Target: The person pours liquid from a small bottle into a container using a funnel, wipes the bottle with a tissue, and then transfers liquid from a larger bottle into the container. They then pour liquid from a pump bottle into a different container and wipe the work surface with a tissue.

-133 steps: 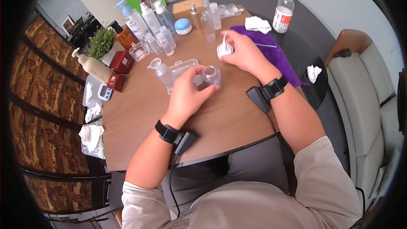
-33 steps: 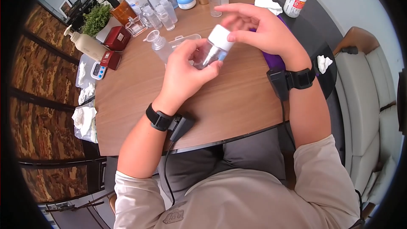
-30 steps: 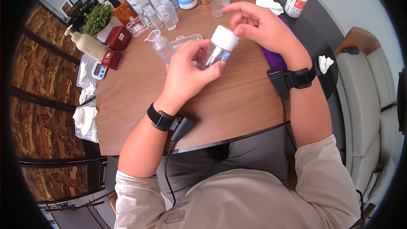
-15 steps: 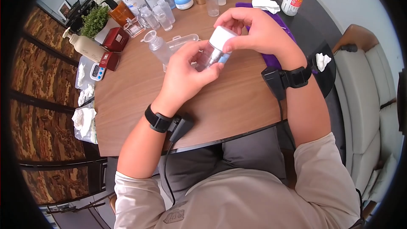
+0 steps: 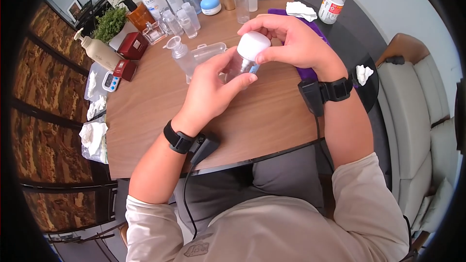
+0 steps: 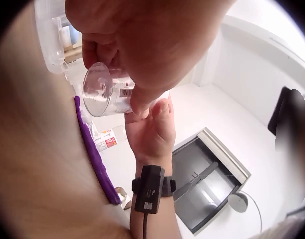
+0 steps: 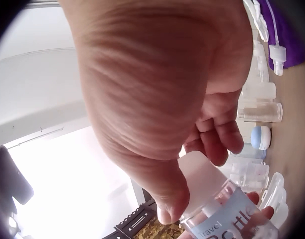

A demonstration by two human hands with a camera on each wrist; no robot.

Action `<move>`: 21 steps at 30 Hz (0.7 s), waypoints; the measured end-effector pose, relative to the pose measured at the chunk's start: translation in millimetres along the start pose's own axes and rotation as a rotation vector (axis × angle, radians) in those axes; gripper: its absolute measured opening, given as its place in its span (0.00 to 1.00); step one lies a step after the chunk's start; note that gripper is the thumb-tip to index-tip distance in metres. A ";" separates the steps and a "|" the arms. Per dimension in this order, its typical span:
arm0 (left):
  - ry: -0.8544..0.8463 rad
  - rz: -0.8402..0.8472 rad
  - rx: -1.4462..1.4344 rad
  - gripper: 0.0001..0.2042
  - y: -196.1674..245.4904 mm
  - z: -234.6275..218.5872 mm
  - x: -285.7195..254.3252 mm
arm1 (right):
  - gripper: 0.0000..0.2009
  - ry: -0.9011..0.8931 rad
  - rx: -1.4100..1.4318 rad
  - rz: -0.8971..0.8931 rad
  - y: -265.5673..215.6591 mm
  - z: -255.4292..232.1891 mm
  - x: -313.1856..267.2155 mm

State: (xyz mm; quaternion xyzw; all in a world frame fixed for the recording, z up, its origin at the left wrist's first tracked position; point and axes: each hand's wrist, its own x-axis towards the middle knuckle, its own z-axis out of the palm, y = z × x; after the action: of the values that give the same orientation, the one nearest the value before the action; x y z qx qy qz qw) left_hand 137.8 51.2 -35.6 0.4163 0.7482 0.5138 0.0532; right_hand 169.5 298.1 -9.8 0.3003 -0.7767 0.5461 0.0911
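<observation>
Head view: a clear, round-bodied plastic bottle (image 5: 233,72) is being held tilted above the brown wood-grain tabletop (image 5: 242,126). Its body is being gripped by the left hand (image 5: 212,87), while its white cylindrical plastic cap (image 5: 254,46) is being held between the thumb and fingers of the right hand (image 5: 302,44). Both hands are thus being brought close together on one object.

Left wrist view: the transparent round base (image 6: 97,89) is being left uncovered beyond the grip. No liquid is being made out, so low weight is being assumed. Smooth walls are being judged slippery if wet, and likely to flex under a hard squeeze; little fragility is being expected.

Right wrist view: the thumb is being laid against the cap's side; far-side finger contact is being partly hidden. The cap is being judged stiff, best held around its rim, with the body best steadied across the pale-blue printed label (image 7: 223,213).
</observation>
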 end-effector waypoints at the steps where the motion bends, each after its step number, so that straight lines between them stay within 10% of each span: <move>1: 0.000 -0.001 -0.008 0.29 1.8 -0.8 0.7 | 0.24 -0.002 -0.003 0.007 -1.8 0.2 -1.0; 5: 0.035 0.019 0.071 0.38 -1.9 5.5 1.3 | 0.21 0.230 0.185 0.078 -4.5 -6.2 -1.4; 11: 0.089 0.206 0.135 0.34 -16.1 13.5 -3.9 | 0.27 0.672 -0.605 0.294 21.0 -69.0 -22.6; 13: -0.221 0.158 -0.073 0.28 -3.0 6.6 -3.0 | 0.30 0.478 -0.721 0.535 16.8 -64.1 -31.2; 21: -0.359 0.221 -0.175 0.12 -6.9 8.1 -9.6 | 0.27 0.306 -0.932 0.548 -21.7 -51.3 -17.5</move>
State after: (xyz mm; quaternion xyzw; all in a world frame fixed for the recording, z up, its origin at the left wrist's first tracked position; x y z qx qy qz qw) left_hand 144.1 49.7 -48.4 0.5744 0.6291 0.4972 0.1647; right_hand 186.3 346.0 19.1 -0.0671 -0.9635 0.1864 0.1803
